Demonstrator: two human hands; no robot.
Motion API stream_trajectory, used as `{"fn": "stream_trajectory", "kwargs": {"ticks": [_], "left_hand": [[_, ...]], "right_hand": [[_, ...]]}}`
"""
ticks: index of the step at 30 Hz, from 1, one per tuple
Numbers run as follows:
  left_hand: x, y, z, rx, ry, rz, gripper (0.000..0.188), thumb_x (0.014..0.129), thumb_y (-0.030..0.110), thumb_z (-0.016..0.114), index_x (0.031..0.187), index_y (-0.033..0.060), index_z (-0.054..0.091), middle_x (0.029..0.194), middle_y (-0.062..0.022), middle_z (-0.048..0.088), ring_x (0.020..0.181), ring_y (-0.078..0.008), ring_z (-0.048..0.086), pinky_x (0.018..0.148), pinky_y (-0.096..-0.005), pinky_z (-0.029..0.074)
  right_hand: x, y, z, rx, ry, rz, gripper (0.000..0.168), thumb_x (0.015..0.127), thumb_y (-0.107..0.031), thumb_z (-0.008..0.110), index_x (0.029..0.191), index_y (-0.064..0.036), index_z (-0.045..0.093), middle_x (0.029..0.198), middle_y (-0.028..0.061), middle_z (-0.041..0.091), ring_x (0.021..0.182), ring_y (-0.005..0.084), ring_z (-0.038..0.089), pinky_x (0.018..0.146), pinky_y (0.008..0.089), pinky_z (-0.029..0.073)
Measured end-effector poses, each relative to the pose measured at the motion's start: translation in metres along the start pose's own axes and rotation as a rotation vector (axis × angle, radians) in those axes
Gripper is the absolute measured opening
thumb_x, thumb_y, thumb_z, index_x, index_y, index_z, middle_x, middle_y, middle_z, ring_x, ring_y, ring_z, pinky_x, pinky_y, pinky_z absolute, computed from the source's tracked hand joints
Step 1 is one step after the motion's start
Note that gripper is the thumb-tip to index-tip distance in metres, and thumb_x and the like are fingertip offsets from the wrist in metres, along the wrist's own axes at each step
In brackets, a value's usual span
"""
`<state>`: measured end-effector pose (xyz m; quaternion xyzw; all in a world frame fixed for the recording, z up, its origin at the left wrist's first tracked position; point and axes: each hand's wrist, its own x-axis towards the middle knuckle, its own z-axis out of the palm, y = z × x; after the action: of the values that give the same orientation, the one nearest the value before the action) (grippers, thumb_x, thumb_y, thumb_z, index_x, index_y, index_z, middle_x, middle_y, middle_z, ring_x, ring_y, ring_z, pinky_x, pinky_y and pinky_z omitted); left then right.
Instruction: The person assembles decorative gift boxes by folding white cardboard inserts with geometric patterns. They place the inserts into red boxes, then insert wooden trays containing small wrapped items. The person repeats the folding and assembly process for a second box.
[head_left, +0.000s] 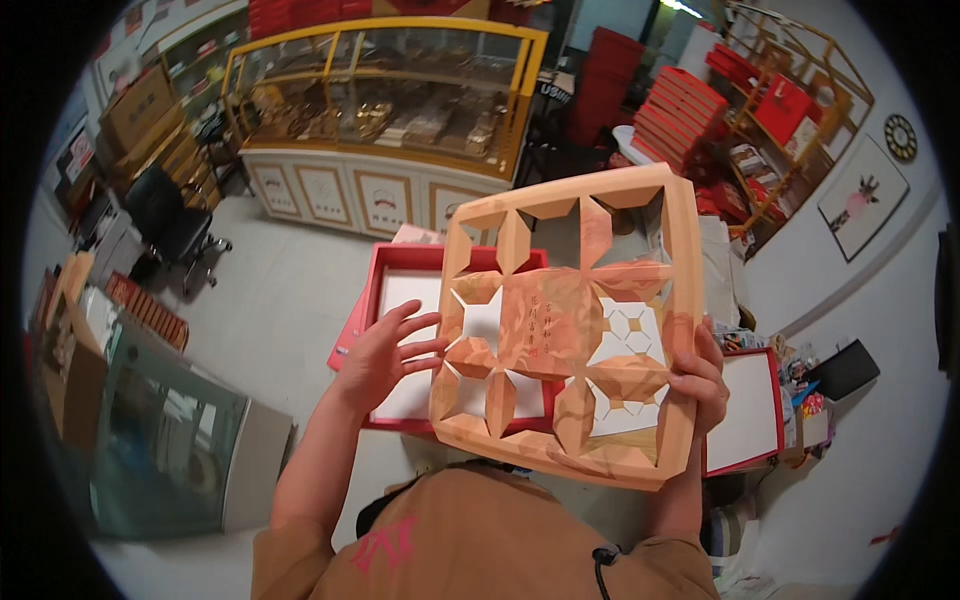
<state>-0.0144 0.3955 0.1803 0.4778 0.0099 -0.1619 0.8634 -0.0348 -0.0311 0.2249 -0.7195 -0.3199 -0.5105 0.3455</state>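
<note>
My right hand grips the right edge of an orange cardboard divider insert, a folded frame with several openings around a printed centre panel. Near its left edge my left hand is spread with the fingers apart, their tips close to the cardboard; whether they touch it I cannot tell. Below and behind the insert lies a red box with a white bottom, partly covered by it. Through the right openings shows a white sheet with cut lines, lying on a wooden-looking surface.
Another red box part with a white inside lies at the right, near a black tablet-like panel. A glass display case stands ahead, with red boxes stacked to its right. An office chair and a glass-fronted cabinet are at the left.
</note>
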Motion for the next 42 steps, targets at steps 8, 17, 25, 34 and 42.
{"fn": "stream_trajectory", "kwargs": {"ticks": [8, 17, 25, 34, 42], "left_hand": [[0.000, -0.041, -0.021, 0.739, 0.259, 0.147, 0.083, 0.104, 0.036, 0.076, 0.165, -0.0034, 0.035, 0.163, -0.0239, 0.049, 0.144, -0.0319, 0.058, 0.111, -0.0440, 0.054], [0.018, -0.048, -0.004, 0.635, 0.093, -0.224, 0.086, 0.107, 0.043, 0.072, 0.168, -0.0015, 0.032, 0.145, -0.0186, 0.063, 0.120, -0.0250, 0.070, 0.099, -0.0378, 0.058], [-0.028, -0.030, -0.038, 0.525, 0.345, 0.150, 0.072, 0.104, 0.024, 0.077, 0.162, -0.0014, 0.043, 0.133, -0.0114, 0.063, 0.103, -0.0158, 0.071, 0.085, -0.0348, 0.061], [-0.047, -0.026, -0.052, 0.672, 0.454, 0.190, 0.054, 0.109, 0.026, 0.068, 0.153, -0.0027, 0.055, 0.115, -0.0085, 0.072, 0.093, -0.0154, 0.071, 0.084, -0.0337, 0.059], [-0.039, -0.017, -0.053, 0.730, 0.473, 0.186, 0.042, 0.110, 0.030, 0.066, 0.137, -0.0022, 0.068, 0.104, -0.0091, 0.077, 0.092, -0.0159, 0.071, 0.084, -0.0348, 0.058]], "right_hand": [[-0.041, 0.006, 0.033, 0.131, 0.145, 0.223, 0.009, 0.106, -0.013, 0.071, 0.111, -0.009, 0.065, 0.136, 0.0147, 0.071, 0.150, 0.0383, 0.053, 0.125, 0.0562, 0.046], [-0.044, 0.023, 0.055, 0.376, 0.178, 0.256, 0.020, 0.102, 0.001, 0.071, 0.119, -0.009, 0.067, 0.150, 0.0167, 0.065, 0.153, 0.0373, 0.049, 0.126, 0.0558, 0.047], [-0.023, 0.022, 0.049, 1.082, 0.198, 0.924, 0.058, 0.106, -0.004, 0.063, 0.161, 0.000, 0.048, 0.166, 0.0221, 0.049, 0.155, 0.0343, 0.048, 0.128, 0.0468, 0.045], [-0.046, 0.025, 0.107, 0.517, -0.376, 1.292, 0.058, 0.110, -0.013, 0.065, 0.162, 0.006, 0.045, 0.143, 0.0145, 0.068, 0.122, 0.0173, 0.067, 0.104, 0.0305, 0.053], [-0.041, 0.032, 0.111, 0.273, -0.586, 1.261, 0.041, 0.113, -0.021, 0.061, 0.142, 0.006, 0.067, 0.122, 0.0095, 0.076, 0.110, 0.0137, 0.068, 0.098, 0.0299, 0.054]]}}
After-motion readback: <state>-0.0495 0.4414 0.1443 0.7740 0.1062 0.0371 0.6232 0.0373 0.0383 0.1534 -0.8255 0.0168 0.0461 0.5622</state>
